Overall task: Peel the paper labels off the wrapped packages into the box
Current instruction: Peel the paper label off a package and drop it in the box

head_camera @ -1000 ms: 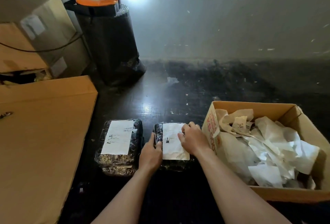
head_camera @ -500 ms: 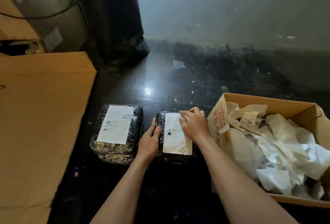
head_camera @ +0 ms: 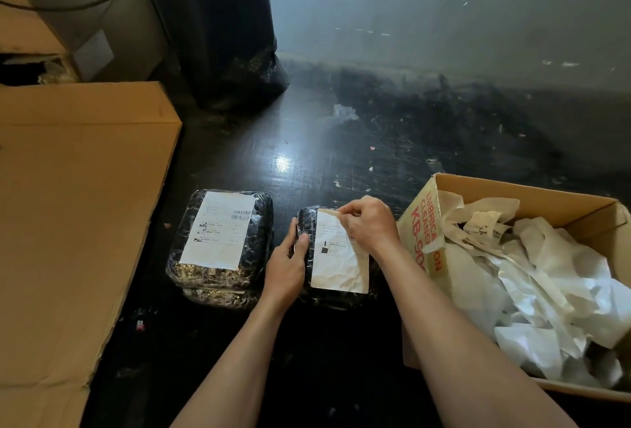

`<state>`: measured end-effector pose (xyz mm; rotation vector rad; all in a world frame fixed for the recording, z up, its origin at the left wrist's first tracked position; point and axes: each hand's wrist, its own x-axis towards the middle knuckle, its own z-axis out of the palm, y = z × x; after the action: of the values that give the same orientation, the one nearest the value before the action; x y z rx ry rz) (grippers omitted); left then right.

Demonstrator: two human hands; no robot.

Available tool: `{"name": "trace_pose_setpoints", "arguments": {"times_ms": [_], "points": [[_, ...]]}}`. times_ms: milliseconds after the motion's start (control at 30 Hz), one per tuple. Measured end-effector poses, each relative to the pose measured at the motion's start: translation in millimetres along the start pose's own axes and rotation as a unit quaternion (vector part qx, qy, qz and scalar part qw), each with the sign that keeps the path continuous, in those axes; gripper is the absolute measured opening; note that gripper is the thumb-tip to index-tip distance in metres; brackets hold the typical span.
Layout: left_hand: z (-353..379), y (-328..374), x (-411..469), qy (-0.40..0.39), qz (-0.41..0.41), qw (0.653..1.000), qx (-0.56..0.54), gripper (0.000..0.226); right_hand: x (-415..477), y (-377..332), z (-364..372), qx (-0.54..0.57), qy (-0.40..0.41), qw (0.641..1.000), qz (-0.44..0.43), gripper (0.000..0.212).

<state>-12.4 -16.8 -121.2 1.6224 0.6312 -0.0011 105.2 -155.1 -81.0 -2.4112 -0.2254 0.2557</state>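
Observation:
Two dark plastic-wrapped packages lie on the black floor. The left package [head_camera: 218,277] carries a flat white label [head_camera: 220,229]. The right package [head_camera: 307,222] carries a creased white label [head_camera: 338,267]. My left hand [head_camera: 286,263] presses against the right package's left side. My right hand [head_camera: 370,222] pinches the top edge of that label near its far right corner. An open cardboard box [head_camera: 526,188] at the right holds a heap of crumpled peeled labels [head_camera: 532,277].
A large flat cardboard sheet [head_camera: 75,209] lies at the left. Stacked cardboard boxes [head_camera: 85,17] and a tall black-wrapped bin [head_camera: 218,28] stand at the back left. A grey wall [head_camera: 444,11] closes the back.
The camera tilted down and nearer. My right hand's fingers slid up from the label's middle to its top edge and pinched there. My left hand stayed on the package's side.

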Motion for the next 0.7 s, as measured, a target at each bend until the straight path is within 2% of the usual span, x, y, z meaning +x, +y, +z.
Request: {"name": "trace_pose_setpoints", "arguments": {"times_ms": [233,467,700], "points": [[2.9,-2.1,4.5,0.02,-0.009,0.999,0.033,0.054,-6.3,3.7,9.6,0.067,0.029,0.997,0.014,0.006],[10.9,-1.9,3.3,0.061,-0.012,0.998,0.025,0.043,-12.7,6.8,10.6,0.136,0.042,0.99,0.021,0.025],[14.9,-5.9,5.9,0.081,-0.011,0.996,0.031,0.043,-18.3,7.8,7.9,0.155,0.039,0.987,-0.01,0.019]]}}
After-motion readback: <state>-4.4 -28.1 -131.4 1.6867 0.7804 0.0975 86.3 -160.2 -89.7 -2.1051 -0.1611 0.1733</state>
